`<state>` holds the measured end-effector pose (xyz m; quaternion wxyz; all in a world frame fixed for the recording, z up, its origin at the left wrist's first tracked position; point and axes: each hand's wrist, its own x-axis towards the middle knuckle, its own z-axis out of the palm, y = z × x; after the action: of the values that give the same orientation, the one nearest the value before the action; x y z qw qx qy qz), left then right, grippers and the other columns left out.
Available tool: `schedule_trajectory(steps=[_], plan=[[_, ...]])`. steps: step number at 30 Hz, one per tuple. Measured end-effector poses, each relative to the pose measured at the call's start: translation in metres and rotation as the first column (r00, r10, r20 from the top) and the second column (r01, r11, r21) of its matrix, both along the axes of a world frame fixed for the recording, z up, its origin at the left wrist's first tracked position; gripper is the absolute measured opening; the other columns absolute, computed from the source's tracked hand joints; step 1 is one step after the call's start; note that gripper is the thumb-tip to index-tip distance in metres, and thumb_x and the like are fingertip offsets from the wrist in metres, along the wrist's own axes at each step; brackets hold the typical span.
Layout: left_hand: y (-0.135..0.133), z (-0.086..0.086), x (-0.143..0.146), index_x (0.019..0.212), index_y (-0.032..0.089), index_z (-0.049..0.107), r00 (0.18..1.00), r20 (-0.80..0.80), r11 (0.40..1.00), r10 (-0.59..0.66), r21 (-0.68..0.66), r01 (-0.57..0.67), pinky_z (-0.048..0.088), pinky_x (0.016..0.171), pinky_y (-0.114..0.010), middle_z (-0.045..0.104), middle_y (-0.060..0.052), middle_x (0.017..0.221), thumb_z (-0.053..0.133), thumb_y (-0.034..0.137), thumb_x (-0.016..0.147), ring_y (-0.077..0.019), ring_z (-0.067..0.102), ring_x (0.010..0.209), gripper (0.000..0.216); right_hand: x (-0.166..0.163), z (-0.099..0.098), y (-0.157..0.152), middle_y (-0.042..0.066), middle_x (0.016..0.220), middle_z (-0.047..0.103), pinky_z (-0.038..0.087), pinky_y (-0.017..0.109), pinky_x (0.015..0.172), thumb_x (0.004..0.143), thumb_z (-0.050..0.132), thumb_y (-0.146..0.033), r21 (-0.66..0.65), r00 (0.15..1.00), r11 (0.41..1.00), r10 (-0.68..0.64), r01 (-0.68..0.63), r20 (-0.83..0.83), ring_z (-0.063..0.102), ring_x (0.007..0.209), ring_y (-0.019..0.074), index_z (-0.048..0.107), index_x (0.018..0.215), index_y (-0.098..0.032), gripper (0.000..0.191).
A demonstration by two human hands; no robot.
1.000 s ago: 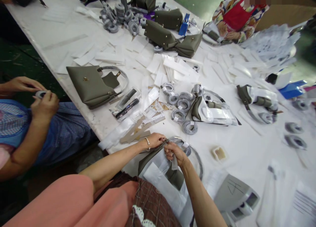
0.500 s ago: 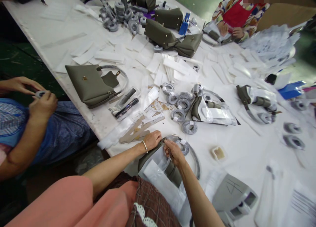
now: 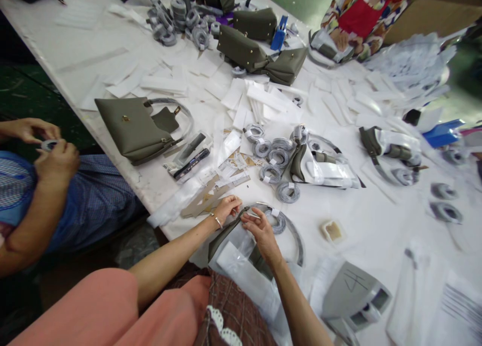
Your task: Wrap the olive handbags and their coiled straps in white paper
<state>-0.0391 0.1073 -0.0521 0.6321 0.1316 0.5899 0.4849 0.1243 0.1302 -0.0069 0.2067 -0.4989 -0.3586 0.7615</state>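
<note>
In front of me an olive handbag [image 3: 222, 235] lies at the table's near edge, wrapped partly in clear plastic film [image 3: 244, 270]. Its handle [image 3: 297, 238], covered in grey wrapping, curves out to the right. My left hand [image 3: 228, 209] is at the bag's top end, fingers curled in a pinch; whatever they hold is too small to make out. Just right of it, my right hand [image 3: 260, 231] hovers over the same end with its fingers apart. A coil of grey wrapped strap [image 3: 277, 221] lies inside the handle's loop.
Left of me a co-worker's hands [image 3: 56, 155] hold a small grey roll. Another olive handbag [image 3: 130, 127], strap coils [image 3: 288, 192], a partly wrapped bag [image 3: 320, 170], a small dish [image 3: 332, 231] and a grey tape dispenser [image 3: 356, 296] stand on the table. Across it sits another person [image 3: 357, 19].
My hands have drawn slightly apart at the bag's end. My right hand's fingers have loosened and spread. The view has shifted a little.
</note>
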Motion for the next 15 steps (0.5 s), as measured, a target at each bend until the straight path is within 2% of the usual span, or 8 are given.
schedule_trajectory(steps=[4, 7, 10, 12, 15], plan=[[0.002, -0.002, 0.001, 0.067, 0.018, 0.051, 0.999, -0.052, 1.000, 0.001, -0.024, -0.003, 0.030, 0.044, -0.019, 0.051, 0.003, 0.057, 0.064, 0.044, 0.070, -0.0070, 0.043, 0.048, 0.029, -0.005, -0.017, 0.006, 0.001, 0.072, 0.068, 0.049, 0.033, 0.059, 0.069, 0.068, -0.039, 0.160, 0.941, 0.986, -0.006, -0.051, 0.340, 0.062, 0.060, 0.0189, 0.057, 0.100, -0.021, 0.037], [0.001, 0.001, 0.000, 0.067, 0.018, 0.051, 0.997, -0.080, 1.000, -0.010, -0.027, 0.008, 0.033, 0.045, -0.019, 0.053, 0.002, 0.059, 0.064, 0.044, 0.070, -0.0076, 0.047, 0.050, 0.030, -0.007, -0.023, 0.011, 0.001, 0.068, 0.064, 0.044, 0.030, 0.054, 0.070, 0.065, -0.042, 0.260, 0.895, 0.960, -0.029, -0.099, 0.446, 0.058, 0.059, 0.0174, 0.061, 0.087, -0.021, 0.027], [-0.001, 0.002, -0.001, 0.068, 0.017, 0.052, 0.993, -0.119, 0.999, -0.028, -0.031, 0.025, 0.035, 0.047, -0.019, 0.056, 0.001, 0.061, 0.063, 0.042, 0.073, -0.0085, 0.050, 0.053, 0.028, -0.009, -0.021, 0.011, -0.001, 0.063, 0.061, 0.042, 0.028, 0.052, 0.068, 0.071, -0.044, 0.257, 0.937, 0.966, -0.066, -0.026, 0.342, 0.055, 0.058, 0.0153, 0.062, 0.080, -0.021, 0.028], [-0.001, 0.000, 0.000, 0.069, 0.017, 0.053, 0.986, -0.157, 0.999, -0.049, -0.031, 0.044, 0.036, 0.048, -0.019, 0.056, 0.001, 0.061, 0.062, 0.040, 0.075, -0.0088, 0.051, 0.053, 0.025, -0.012, -0.019, 0.011, -0.001, 0.063, 0.060, 0.042, 0.027, 0.052, 0.065, 0.075, -0.045, 0.152, 0.973, 0.987, -0.075, 0.042, 0.219, 0.054, 0.058, 0.0142, 0.061, 0.078, -0.021, 0.031], [-0.001, -0.003, 0.005, 0.068, 0.017, 0.051, 0.965, -0.246, 0.996, -0.087, -0.052, 0.076, 0.035, 0.047, -0.021, 0.051, 0.004, 0.055, 0.057, 0.035, 0.078, -0.0089, 0.047, 0.049, 0.021, -0.017, -0.019, 0.008, 0.001, 0.073, 0.063, 0.046, 0.027, 0.056, 0.064, 0.077, -0.049, 0.022, 0.991, 0.997, -0.078, 0.076, 0.110, 0.060, 0.065, 0.0156, 0.062, 0.082, -0.020, 0.037]])
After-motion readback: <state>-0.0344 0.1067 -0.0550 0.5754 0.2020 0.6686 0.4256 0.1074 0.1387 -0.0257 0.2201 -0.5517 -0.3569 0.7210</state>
